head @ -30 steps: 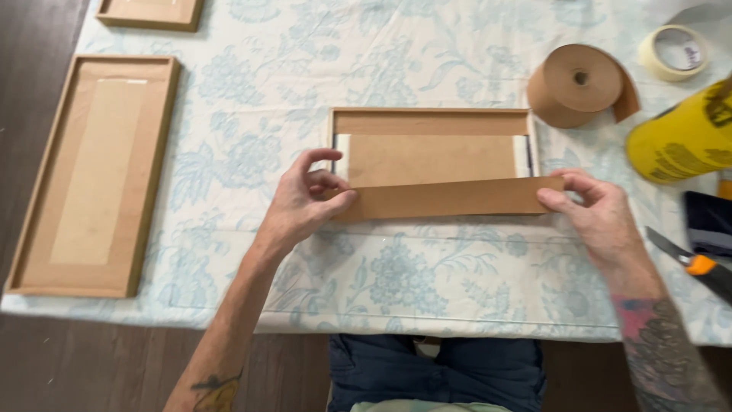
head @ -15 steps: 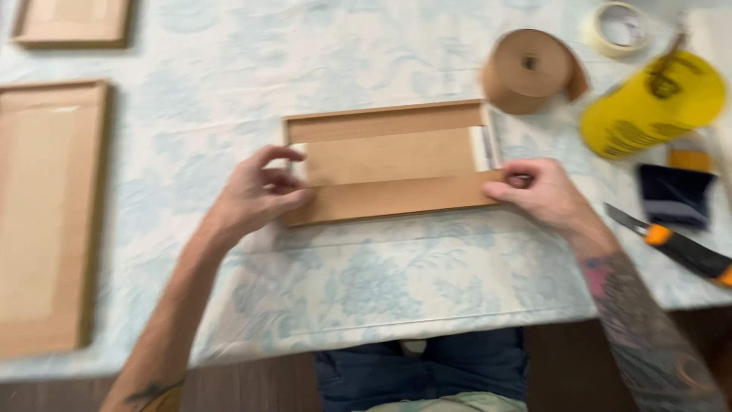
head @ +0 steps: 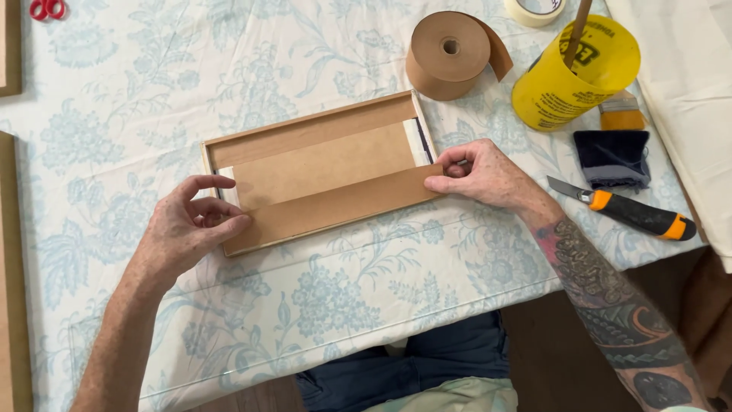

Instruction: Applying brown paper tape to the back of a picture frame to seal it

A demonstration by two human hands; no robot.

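- Looks like the taping step: a brown paper strip [head: 335, 210] is being laid along the near edge of the frame [head: 320, 130] lying face down on the table.
- Left hand [head: 187, 233] pinches the strip's left end, right hand [head: 488, 174] pinches the right end.
- Strip stretches between both grips, so next it probably needs lining up square and pressing flat.

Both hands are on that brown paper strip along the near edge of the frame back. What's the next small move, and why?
Probably press the strip flat, sliding the fingertips from its ends toward the middle. The left hand pinches one end and the right hand the other, and the strip already lies lined up along the near edge of the wooden frame, overlapping the backing board, so only smoothing seems left.
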